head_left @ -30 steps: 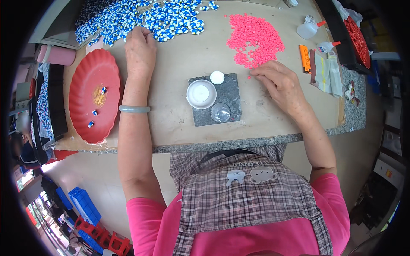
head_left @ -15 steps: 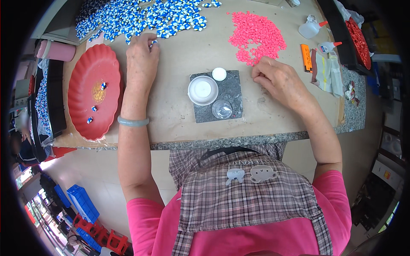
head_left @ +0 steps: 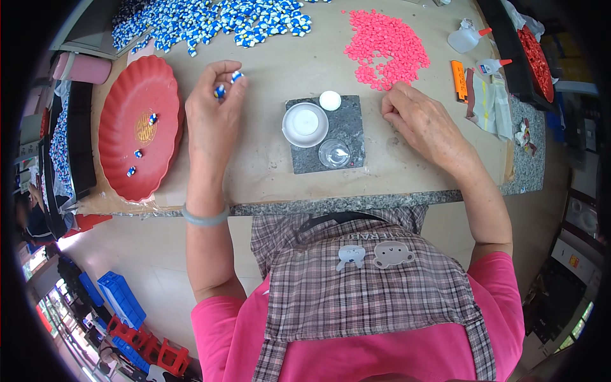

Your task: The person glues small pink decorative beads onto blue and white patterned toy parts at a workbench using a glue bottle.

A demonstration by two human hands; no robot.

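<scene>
- two blue-and-white pieces (head_left: 219,91) now sit in the left hand (head_left: 212,118), its curled grip drawn back from the larger pile (head_left: 277,24), so they're separated.
- right hand (head_left: 425,120) bends beside pink discs (head_left: 388,46); fingertips partly hidden, grip state unclear.

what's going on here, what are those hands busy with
The person's left hand holds two small blue-and-white pieces, to the right of a scalloped red oval dish with three similar pieces in it. The right hand is at the near edge of a pile of small bright pink pieces; whether it holds one is hidden. Between them lies a dark grey square slab.
</scene>
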